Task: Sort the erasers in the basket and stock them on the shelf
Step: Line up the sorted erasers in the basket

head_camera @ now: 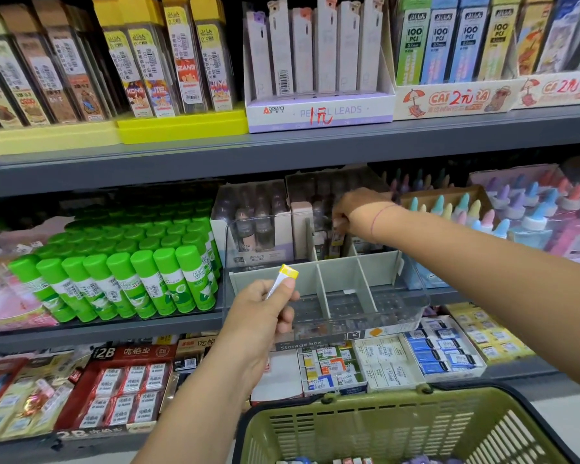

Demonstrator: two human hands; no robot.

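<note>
My left hand [265, 308] pinches a slim yellow-capped eraser [283, 278] upright in front of a clear storage box [402, 313] with grey dividers on the middle shelf. My right hand [355, 209] reaches into the back of that box, fingers curled round a small dark-labelled eraser [337, 237] standing among others in a rear compartment. The front compartments of the box hold nothing. The green basket [349, 418] sits at the bottom of the view, with a few small erasers [349, 460] just visible at its floor.
Green glue sticks [141, 272] fill the middle shelf to the left, pastel glue bottles [503, 216] to the right. Boxes of erasers [399, 360] line the lower shelf behind the basket. Pencil lead boxes [318, 61] stand on the top shelf.
</note>
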